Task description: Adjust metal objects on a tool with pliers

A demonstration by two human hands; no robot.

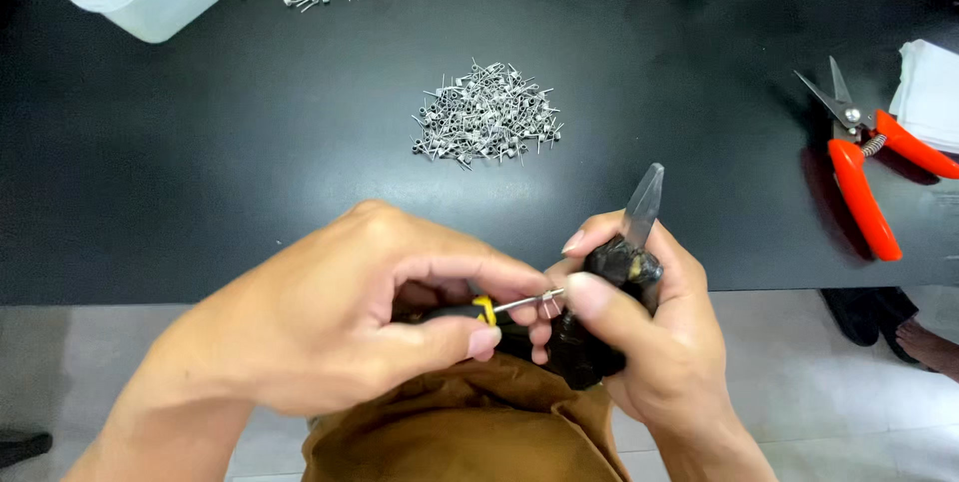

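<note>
Near the camera, the left hand [330, 317] pinches a yellow-handled tool [509, 306] while the right hand [639, 327] grips black-handled pliers [614, 292], a coil pile [486, 114] farther on the tabletop [250, 142].

Matt black table [200, 162]; shiny metal coils [486, 114]; seemingly plastic-handled snips [865, 164].

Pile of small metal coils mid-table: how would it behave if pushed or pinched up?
The pile of coils would likely scatter rather than slide as one: the pieces lie loose. Their thin wire legs stick out, so some may snag together. Each looks tiny and probably light, fiddly to pinch off the black table.
</note>
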